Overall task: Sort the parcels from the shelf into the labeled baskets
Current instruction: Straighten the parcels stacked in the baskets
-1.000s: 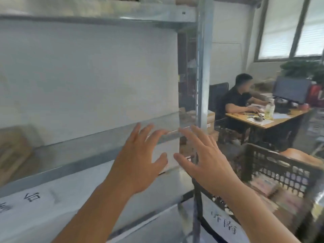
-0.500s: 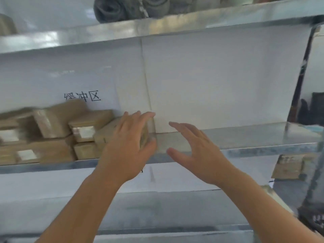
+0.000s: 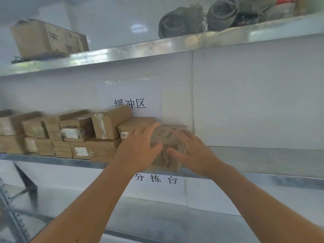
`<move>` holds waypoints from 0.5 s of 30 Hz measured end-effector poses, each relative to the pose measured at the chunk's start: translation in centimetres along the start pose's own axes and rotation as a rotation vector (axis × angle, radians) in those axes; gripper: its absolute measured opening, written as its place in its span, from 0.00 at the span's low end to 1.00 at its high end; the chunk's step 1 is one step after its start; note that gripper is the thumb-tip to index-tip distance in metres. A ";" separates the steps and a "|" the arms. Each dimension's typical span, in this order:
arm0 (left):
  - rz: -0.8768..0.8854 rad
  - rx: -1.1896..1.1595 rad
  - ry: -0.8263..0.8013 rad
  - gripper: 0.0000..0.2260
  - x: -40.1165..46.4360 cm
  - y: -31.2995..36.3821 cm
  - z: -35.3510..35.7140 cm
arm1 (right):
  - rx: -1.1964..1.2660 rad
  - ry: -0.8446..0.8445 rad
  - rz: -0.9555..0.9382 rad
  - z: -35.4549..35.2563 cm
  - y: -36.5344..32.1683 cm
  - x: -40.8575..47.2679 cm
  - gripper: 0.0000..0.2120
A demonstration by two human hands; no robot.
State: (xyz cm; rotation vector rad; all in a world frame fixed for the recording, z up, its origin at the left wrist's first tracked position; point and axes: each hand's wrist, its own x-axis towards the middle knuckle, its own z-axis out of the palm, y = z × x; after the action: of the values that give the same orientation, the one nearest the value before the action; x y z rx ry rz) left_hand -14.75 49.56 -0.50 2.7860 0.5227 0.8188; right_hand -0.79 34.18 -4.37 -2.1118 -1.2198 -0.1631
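A brown cardboard parcel [image 3: 166, 146] with dark printed text stands at the right end of a row of parcels on the middle metal shelf [image 3: 263, 160]. My left hand [image 3: 138, 151] presses against its left side and my right hand [image 3: 194, 153] against its right side, so both hands grip it. Several more taped brown parcels [image 3: 73, 135] are stacked in two layers to its left along the same shelf. No baskets are in view.
A paper sign [image 3: 129, 102] with characters hangs on the white back wall above the parcels, and a second sign [image 3: 157, 179] hangs under the shelf edge. The top shelf holds a larger carton [image 3: 47, 37] and grey rolled material [image 3: 198, 20]. A lower metal shelf [image 3: 157, 221] lies beneath.
The view swung left from the shelf's right end and a basket to the parcel row. Both hands went from spread and empty to closed around the rightmost parcel.
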 end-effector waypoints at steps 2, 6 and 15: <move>0.021 0.001 -0.021 0.24 0.9 -0.1 0.8 | -0.013 -0.012 0.009 0.4 0.2 0.7 0.34; 0.018 0.013 -0.066 0.20 2.5 -0.4 2.8 | -0.044 -0.035 0.021 0.7 0.4 1.1 0.28; -0.206 0.059 -0.212 0.36 4.6 3.7 4.5 | 0.222 0.028 0.014 2.9 2.7 1.4 0.34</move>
State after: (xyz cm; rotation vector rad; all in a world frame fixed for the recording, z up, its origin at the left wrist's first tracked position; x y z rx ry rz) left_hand -7.63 47.53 -0.96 2.7661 0.7894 0.4662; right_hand 1.54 36.06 -7.29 -1.9187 -1.1502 -0.0481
